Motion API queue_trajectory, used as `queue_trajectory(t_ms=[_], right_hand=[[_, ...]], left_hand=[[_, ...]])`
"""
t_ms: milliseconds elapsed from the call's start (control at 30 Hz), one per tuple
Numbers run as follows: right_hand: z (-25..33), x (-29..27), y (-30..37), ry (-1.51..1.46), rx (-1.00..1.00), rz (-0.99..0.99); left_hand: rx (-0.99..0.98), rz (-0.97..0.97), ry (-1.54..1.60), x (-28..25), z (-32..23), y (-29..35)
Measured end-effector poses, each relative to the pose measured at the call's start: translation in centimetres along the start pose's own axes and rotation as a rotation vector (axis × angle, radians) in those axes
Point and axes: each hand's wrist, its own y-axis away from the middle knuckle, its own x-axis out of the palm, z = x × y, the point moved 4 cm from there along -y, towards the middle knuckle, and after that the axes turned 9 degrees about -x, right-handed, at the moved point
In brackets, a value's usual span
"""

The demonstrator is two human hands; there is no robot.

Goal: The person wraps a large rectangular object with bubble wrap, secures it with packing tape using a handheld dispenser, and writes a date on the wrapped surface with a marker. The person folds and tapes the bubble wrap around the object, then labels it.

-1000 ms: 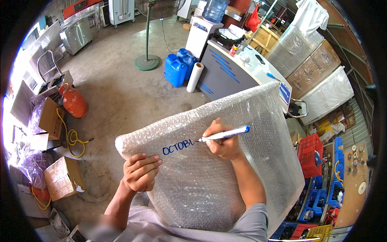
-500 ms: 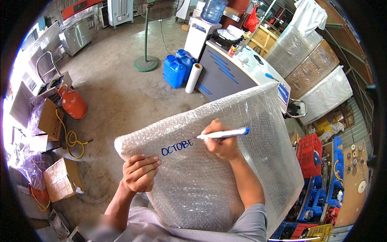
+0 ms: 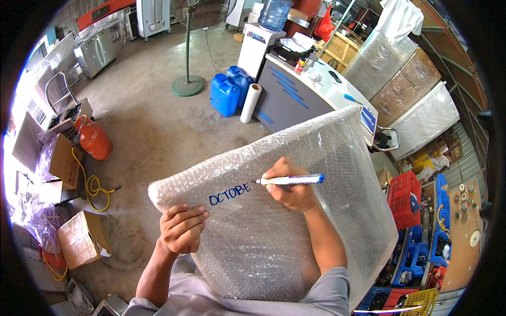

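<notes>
In front of me stands a large flat-topped package in bubble wrap [image 3: 263,247], reaching from my body to beyond my hands. My right hand [image 3: 289,184] pinches a white marker with a blue end [image 3: 298,180], its dark tip pointing left at the wrap. Just left of that tip runs a row of blue handwritten letters [image 3: 230,194]. Whether the tip touches the wrap I cannot tell. My left hand [image 3: 183,227] is closed over the package's left edge, fingers curled on top, below the start of the lettering.
Beyond the package is a grey-and-white desk [image 3: 287,95], with blue jerrycans [image 3: 225,95] and a plastic film roll [image 3: 251,104] beside it. An orange gas cylinder [image 3: 95,138] and yellow hose [image 3: 95,192] are at left. Red crates [image 3: 404,197] and blue bins [image 3: 419,258] stand at right.
The marker has turned slightly in my right hand, and its tip has shifted a little left toward the last letter. My left hand keeps its hold on the edge.
</notes>
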Motion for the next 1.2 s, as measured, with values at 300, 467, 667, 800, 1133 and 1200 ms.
queue_trajectory(t_ms=[300,467,667,800,1133,1200], right_hand=[[-0.7,0.1,0.8,-0.085,0.072,-0.021],[-0.3,-0.1,0.2,-0.040,0.064,0.014],[-0.4,0.0,0.3,-0.036,0.095,-0.021],[-0.2,0.0,0.1,0.022,-0.017,0.084],[-2.2,-0.8,1.8,-0.367,0.213,-0.157],[-2.7,-1.4,2.2,-0.392,0.284,-0.327]], left_hand=[[0.002,-0.005,-0.007,-0.2,-0.2,-0.4],[0.032,-0.013,-0.009,-0.1,-0.2,-0.6],[0.014,-0.006,-0.017,-0.2,-0.3,-0.5],[0.011,-0.001,-0.021,-0.2,-0.2,-0.5],[0.014,-0.005,-0.031,-0.2,-0.3,-0.4],[0.019,-0.006,-0.026,-0.1,-0.1,-0.2]])
